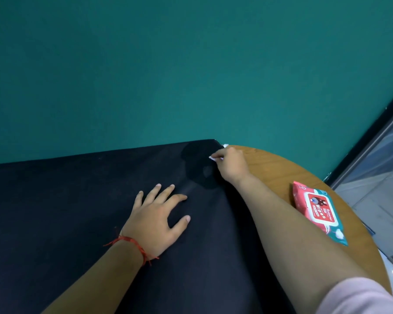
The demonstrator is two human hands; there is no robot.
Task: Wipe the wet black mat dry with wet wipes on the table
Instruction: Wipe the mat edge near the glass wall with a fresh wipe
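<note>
Teal wall [191,64] behind; round wooden tabletop [270,164] in front of it, a bare arc showing at the right. The black mat [77,211] covers most of the tabletop, its far corner by the wall. A darker wet patch [197,164] sits just inside that corner. A white wipe [213,157] is bunched at the patch's far right edge, mostly hidden; the right hand [230,164] grips it, fingers curled round it. The left hand [154,220] lies flat on the mat nearer the body, fingers spread, pressing down; red string bracelet [132,242] on the wrist. The pack of wipes [319,209] lies on bare wood to the right, flap closed, well apart from the mat. Step in hand, judged: blotting the patch. To do it well: pull strokes from the dry margin inward across the dark area, hold the mat taut with the flat hand so it does not ruck, and turn the wipe to a fresh face once soaked. The patch looks largely wet.
</note>
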